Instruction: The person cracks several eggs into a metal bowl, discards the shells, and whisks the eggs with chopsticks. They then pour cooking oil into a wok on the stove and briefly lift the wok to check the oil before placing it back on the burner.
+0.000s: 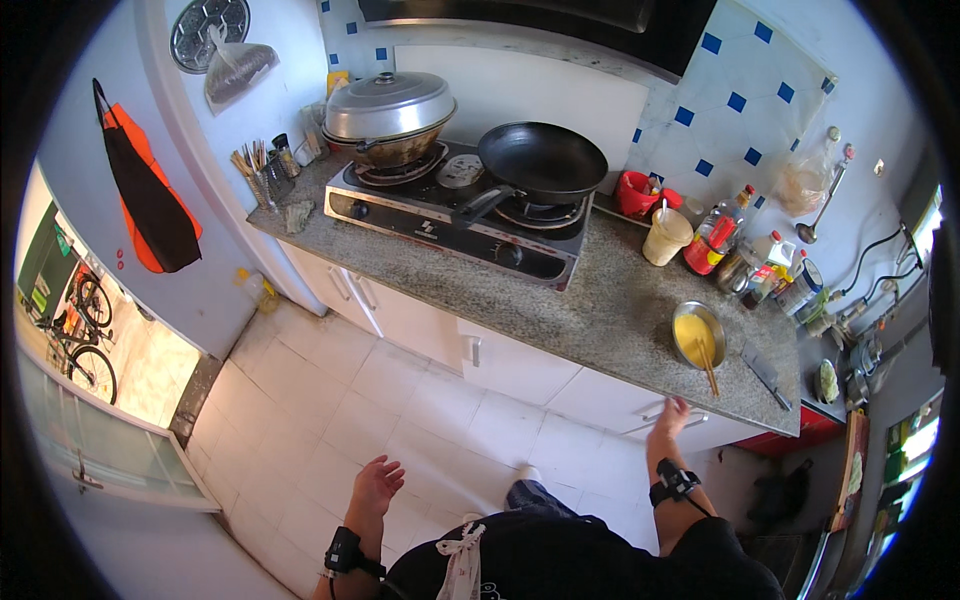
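Note:
My left hand (pixel 379 484) hangs over the tiled floor, empty, its fingers a little apart. In front of the cabinet doors, just below the counter edge, is my right hand (pixel 671 416); its fingers are mostly hidden and nothing shows in it. Nearest to it on the counter, a metal bowl (pixel 682 360) holds yellow liquid that looks like beaten egg (pixel 691 334). A pair of chopsticks (pixel 709 371) leans in the bowl. To the right of the bowl lies a cleaver (pixel 761 366). On the gas stove's right burner sits a black frying pan (pixel 540 161), with no food visible inside.
A lidded wok (pixel 390 112) covers the left burner of the gas stove (pixel 442 232). Several bottles (pixel 716 232) and a plastic tub (pixel 667 236) line the granite counter (pixel 622 307). A utensil holder (pixel 270 180) stands left. The range hood (pixel 540 22) overhangs the stove.

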A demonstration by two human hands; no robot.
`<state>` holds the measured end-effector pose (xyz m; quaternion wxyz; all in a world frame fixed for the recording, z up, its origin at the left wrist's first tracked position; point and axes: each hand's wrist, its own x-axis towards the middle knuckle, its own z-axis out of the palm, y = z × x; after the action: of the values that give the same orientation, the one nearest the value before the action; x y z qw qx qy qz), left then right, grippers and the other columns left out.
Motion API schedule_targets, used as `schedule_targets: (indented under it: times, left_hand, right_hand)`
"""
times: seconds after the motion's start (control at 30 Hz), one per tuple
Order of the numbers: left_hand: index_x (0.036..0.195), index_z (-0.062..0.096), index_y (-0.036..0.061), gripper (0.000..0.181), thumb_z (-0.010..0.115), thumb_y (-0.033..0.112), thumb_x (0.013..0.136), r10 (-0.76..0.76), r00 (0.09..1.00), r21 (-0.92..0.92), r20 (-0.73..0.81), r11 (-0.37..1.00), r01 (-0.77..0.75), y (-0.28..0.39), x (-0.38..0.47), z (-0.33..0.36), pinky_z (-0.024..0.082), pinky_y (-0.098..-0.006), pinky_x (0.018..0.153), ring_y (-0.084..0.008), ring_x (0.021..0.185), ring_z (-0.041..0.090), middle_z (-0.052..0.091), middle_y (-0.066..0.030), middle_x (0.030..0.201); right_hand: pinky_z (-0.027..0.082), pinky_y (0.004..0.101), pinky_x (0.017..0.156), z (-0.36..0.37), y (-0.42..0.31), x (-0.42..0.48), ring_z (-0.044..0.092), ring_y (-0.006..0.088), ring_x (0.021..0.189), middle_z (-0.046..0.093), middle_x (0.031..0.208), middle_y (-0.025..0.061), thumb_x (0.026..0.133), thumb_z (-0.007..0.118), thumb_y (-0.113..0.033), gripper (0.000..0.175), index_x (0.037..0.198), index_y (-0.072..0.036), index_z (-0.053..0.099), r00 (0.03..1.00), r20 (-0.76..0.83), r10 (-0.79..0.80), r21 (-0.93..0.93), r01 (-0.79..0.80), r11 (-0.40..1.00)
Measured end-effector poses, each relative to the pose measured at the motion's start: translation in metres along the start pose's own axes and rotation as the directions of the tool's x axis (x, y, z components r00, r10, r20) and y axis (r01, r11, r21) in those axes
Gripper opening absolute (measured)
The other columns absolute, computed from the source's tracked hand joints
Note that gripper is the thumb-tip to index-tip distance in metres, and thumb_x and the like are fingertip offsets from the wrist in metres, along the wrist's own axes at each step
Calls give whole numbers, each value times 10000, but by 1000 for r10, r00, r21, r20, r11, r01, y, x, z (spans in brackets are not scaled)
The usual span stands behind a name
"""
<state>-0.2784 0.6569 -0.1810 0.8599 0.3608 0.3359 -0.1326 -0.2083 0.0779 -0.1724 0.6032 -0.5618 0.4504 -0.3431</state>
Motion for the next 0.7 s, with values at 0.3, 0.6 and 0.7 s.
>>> schedule_targets:
  times: [0.3,0.6,0.7]
  left_hand:
    - [1087,497,97,315,546,247,815,131,989,-155,-62,978,-140,121,45,-98,485,-366,704,-243,845,563,582,-88,950]
    - [1178,444,97,403,463,329,849,161,901,-81,-403,974,-210,249,22,-163,400,-388,853,-245,1006,486,508,-94,1124]
    - [1223,413,78,426,433,329,879,72,909,-152,-410,977,-147,278,28,-174,383,-387,899,-253,1043,477,490,-121,1165]
  right_hand:
    - [417,250,527,222,48,-274,545,119,690,581,798,26,801,594,-303,266,967,-98,553,188,836,516,-518,-42,855]
    - [450,399,694,415,70,-519,580,293,815,621,817,123,698,555,-242,209,845,-98,592,-407,866,292,29,623,782]
    - [443,402,713,443,66,-563,571,295,844,619,831,120,707,554,-247,220,870,-103,586,-497,814,299,84,611,787]
